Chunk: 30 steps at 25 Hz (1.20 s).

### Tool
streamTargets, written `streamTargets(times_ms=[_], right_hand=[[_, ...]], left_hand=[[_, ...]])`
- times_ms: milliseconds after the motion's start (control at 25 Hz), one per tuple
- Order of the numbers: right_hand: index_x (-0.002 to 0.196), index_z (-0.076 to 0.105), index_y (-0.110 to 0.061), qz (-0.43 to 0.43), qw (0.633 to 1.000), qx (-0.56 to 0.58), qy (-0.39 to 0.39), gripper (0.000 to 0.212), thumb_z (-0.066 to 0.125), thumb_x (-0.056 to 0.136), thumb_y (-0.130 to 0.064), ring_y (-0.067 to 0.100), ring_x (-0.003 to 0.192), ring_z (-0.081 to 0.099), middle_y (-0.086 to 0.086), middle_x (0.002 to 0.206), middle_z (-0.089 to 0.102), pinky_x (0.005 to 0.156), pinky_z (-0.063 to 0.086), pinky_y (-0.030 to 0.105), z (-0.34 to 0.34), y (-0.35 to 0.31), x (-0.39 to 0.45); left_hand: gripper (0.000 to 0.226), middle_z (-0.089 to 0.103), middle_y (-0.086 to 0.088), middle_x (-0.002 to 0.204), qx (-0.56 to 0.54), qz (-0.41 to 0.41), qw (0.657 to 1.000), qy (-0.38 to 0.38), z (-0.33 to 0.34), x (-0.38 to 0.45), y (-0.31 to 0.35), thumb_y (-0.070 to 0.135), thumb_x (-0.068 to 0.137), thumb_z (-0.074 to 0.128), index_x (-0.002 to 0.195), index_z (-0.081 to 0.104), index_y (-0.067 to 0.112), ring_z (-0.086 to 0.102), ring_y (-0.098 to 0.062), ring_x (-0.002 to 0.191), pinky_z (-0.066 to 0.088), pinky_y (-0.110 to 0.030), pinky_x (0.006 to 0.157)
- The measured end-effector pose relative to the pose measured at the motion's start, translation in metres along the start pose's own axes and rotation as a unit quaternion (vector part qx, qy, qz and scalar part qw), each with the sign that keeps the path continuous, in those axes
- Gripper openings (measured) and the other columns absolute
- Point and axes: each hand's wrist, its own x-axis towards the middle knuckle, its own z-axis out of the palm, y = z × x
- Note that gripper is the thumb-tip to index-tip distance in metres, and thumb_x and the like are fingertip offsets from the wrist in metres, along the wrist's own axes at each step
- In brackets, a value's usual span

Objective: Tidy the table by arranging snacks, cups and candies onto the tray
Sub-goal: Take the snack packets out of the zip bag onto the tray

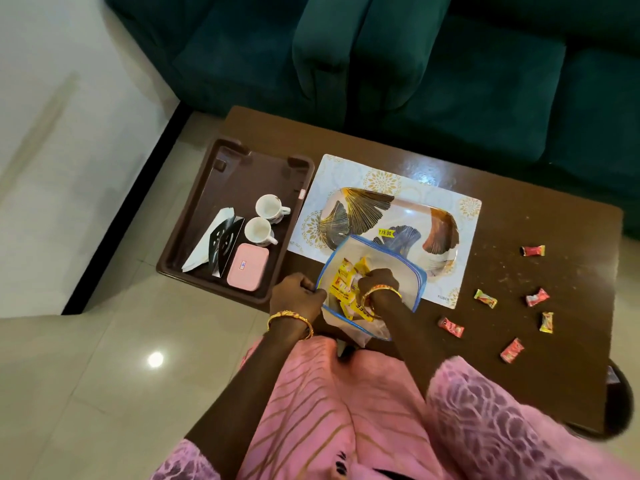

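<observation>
A clear zip bag (pixel 398 268) with a blue rim holds several yellow snack sachets (pixel 346 271). My left hand (pixel 298 296) grips the bag's left edge and keeps it open. My right hand (pixel 375 282) is inside the bag, fingers closed among the sachets. Behind the bag lies a leaf-patterned tray (pixel 398 209) on a white placemat (pixel 346 171). Two white cups (pixel 268 206) (pixel 258 231) stand in a brown tray (pixel 194 223) at the left. Several red and yellow wrapped candies (pixel 485 298) (pixel 533 251) lie scattered on the table at the right.
The brown tray also holds a black napkin holder (pixel 225 242) with white napkins and a pink lidded box (pixel 247 266). A dark green sofa (pixel 450 81) runs behind the brown table (pixel 536 209). Crumbs speckle the table's right side. Tiled floor lies to the left.
</observation>
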Motion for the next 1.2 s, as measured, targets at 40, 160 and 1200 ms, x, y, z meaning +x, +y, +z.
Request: streamTargets(times_ms=[40,160,1200], right_hand=[[0.110,0.066,0.000,0.005,0.999,0.011,0.041,0.029,0.061,0.083,-0.009,0.037,0.109,0.059,0.024,0.116,0.065,0.068,0.053,0.013,-0.006,-0.003,-0.006],[0.081,0.077,-0.017,-0.034,0.991,0.104,0.080,0.014,0.067,0.073,-0.021,0.035,0.089,0.068,0.018,0.090,0.075,0.086,0.056,0.043,-0.027,0.003,-0.040],[0.107,0.057,-0.012,-0.102,0.837,0.524,-0.118,0.019,0.050,0.090,-0.014,0.022,0.079,0.071,0.006,0.092,0.072,0.063,0.062,0.036,-0.127,0.003,0.012]], left_hand=[[0.016,0.069,-0.014,0.078,0.011,0.000,1.000,0.006,0.000,0.000,0.000,0.017,0.071,0.066,0.062,0.053,0.018,0.067,-0.034,0.077,0.056,-0.035,0.072],[0.013,0.070,-0.010,0.084,0.043,0.001,0.999,0.013,0.000,0.002,0.005,0.023,0.075,0.063,0.067,0.053,0.022,0.064,-0.032,0.087,0.042,-0.025,0.068],[0.007,0.060,-0.001,0.038,-0.048,-0.045,0.998,-0.008,0.005,0.011,0.029,0.005,0.081,0.054,0.075,0.053,0.008,0.055,-0.012,0.028,0.049,-0.021,0.035]])
